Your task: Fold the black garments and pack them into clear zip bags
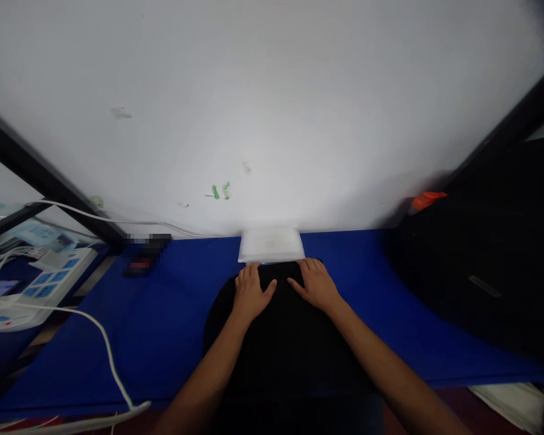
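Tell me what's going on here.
A bare-handed person has the left grip and right grip laid on the far part of a black, rounded, soft-looking item, thumbs pointing inward. Just beyond it, a white, flat, rectangular packet lies on the blue, cloth-like surface by the pale wall. What the black item is, I can't tell.

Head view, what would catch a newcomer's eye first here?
Probably the left hand and right hand on a black item, lower centre, with a white object beyond, by the wall. The blue surface stands out beneath, as does an orange patch at the right.
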Tool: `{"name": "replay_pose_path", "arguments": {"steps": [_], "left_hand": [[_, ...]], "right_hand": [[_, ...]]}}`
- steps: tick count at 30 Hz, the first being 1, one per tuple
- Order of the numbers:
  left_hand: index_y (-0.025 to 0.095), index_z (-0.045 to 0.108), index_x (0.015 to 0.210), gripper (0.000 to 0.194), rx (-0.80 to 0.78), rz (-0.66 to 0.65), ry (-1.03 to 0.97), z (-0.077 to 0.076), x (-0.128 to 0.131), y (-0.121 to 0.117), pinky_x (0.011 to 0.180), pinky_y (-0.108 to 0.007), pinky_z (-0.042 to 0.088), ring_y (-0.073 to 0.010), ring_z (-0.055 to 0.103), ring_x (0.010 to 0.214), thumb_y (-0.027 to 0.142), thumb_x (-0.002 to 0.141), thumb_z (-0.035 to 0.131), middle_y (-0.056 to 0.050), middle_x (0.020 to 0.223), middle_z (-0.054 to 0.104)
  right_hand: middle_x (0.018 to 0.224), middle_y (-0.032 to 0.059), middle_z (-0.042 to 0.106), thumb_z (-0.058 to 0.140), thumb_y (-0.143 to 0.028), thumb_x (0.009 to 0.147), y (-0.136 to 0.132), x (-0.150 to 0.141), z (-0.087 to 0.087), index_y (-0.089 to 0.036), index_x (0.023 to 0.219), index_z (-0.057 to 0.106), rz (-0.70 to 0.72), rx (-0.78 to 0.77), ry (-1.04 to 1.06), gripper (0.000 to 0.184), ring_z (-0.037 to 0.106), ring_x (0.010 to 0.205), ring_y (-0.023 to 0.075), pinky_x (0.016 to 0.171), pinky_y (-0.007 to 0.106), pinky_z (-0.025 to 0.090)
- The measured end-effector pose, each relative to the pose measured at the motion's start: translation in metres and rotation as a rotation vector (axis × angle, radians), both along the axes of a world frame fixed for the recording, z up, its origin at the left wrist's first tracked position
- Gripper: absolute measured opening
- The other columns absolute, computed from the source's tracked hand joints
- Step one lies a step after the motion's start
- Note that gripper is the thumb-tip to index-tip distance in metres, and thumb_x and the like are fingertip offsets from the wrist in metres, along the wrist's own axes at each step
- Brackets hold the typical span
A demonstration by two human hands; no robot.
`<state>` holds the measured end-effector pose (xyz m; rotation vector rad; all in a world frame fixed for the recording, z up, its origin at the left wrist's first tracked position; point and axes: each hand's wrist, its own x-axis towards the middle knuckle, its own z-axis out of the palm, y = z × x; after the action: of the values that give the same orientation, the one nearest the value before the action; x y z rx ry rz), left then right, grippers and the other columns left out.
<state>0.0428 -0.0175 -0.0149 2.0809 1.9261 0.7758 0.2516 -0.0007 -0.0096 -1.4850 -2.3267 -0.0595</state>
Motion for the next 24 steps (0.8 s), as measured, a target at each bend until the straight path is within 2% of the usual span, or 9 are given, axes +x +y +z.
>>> {"name": "replay_pose_path", "arguments": {"steps": [5,9,13,16,21,24], "left_hand": [[0.016,0.045,0.13,0.051,0.037,-0.001,-0.197,-0.004,-0.005,0.003,0.104,-0.052,0.038,-0.0325,0.047,0.124,0.038,0.086,0.058,-0.015,0.13,0.054],[0.018,0.054,0.113,0.033,0.113,0.015,-0.374,-0.005,-0.01,0.006,0.104,-0.048,0.041,-0.0269,0.054,0.114,0.036,0.086,0.058,-0.011,0.115,0.056],[0.019,0.055,0.105,0.027,0.146,0.09,-0.436,-0.005,-0.012,0.006,0.101,-0.049,0.045,-0.0259,0.057,0.105,0.034,0.084,0.06,-0.008,0.107,0.054],[0.018,0.052,0.111,0.034,0.167,0.154,-0.499,-0.004,-0.011,0.005,0.099,-0.049,0.048,-0.0256,0.055,0.107,0.033,0.082,0.062,-0.01,0.112,0.048],[0.016,0.038,0.132,0.062,0.219,0.238,-0.542,-0.006,-0.01,0.003,0.107,-0.052,0.041,-0.0315,0.035,0.133,0.03,0.079,0.067,-0.017,0.136,0.029],[0.015,0.037,0.135,0.064,0.164,0.223,-0.531,-0.009,-0.011,0.004,0.11,-0.055,0.037,-0.0328,0.038,0.132,0.03,0.08,0.066,-0.018,0.137,0.033]], "right_hand": [[0.116,0.0177,0.06,0.046,-0.051,0.094,0.002,0.002,-0.001,-0.009,0.133,0.049,-0.029,-0.029,0.007,0.057,0.053,0.106,0.0329,0.097,0.046,0.042],[0.114,0.0166,0.061,0.048,-0.049,0.094,0.002,0.003,0.0,-0.011,0.125,0.054,-0.016,-0.045,0.04,0.05,0.054,0.106,0.0309,0.097,0.045,0.041],[0.11,0.0159,0.061,0.05,-0.047,0.093,0.001,0.004,0.001,-0.012,0.12,0.056,-0.018,-0.053,0.074,0.045,0.055,0.105,0.0301,0.095,0.044,0.043],[0.11,0.0151,0.062,0.051,-0.043,0.093,0.0,0.005,0.001,-0.014,0.121,0.056,0.016,-0.057,0.102,0.041,0.055,0.105,0.0293,0.095,0.044,0.043],[0.121,0.0156,0.06,0.052,-0.039,0.092,-0.002,0.008,0.004,-0.015,0.13,0.052,0.085,-0.077,0.112,0.044,0.054,0.112,0.0298,0.099,0.046,0.042],[0.127,0.0157,0.058,0.051,-0.039,0.093,-0.002,0.008,0.005,-0.015,0.134,0.049,0.115,-0.095,0.087,0.048,0.053,0.116,0.0299,0.103,0.047,0.04]]}}
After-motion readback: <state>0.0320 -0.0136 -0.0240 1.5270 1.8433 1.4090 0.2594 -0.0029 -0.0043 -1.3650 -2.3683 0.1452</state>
